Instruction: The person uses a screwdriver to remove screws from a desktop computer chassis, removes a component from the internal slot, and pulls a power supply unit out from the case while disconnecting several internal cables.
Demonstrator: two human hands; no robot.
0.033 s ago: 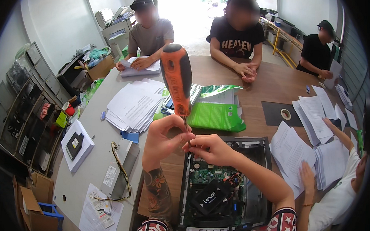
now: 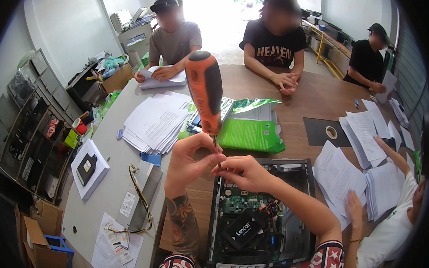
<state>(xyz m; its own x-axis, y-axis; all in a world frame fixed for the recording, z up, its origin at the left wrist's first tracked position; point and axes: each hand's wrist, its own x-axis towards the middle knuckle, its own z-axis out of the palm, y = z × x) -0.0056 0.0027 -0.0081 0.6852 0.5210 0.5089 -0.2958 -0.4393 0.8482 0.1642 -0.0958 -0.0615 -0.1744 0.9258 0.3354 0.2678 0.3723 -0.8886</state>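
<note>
An orange and black screwdriver (image 2: 204,93) stands nearly upright, handle at the top. Thumb and fingers of my left hand (image 2: 189,164) are closed around its thin metal shaft, just under the handle. My right hand (image 2: 246,173) is pinched at the shaft's lower end; whether a small part sits between those fingertips is hidden. Beneath both hands is an opened computer case (image 2: 312,186) with a green circuit board (image 2: 235,204). A black solid-state drive (image 2: 243,229) lies inside it, beside bundled cables (image 2: 270,209).
Left of the case are a metal power supply (image 2: 137,197) with wires and an optical drive (image 2: 86,169) on white paper. Beyond it lie a green package (image 2: 248,134) and a paper stack (image 2: 155,119). A co-worker's hands (image 2: 354,207) rest among papers at right; others sit across the table.
The screwdriver's handle has turned slightly about its own axis. My hands keep the same places, and the computer case has not moved.
</note>
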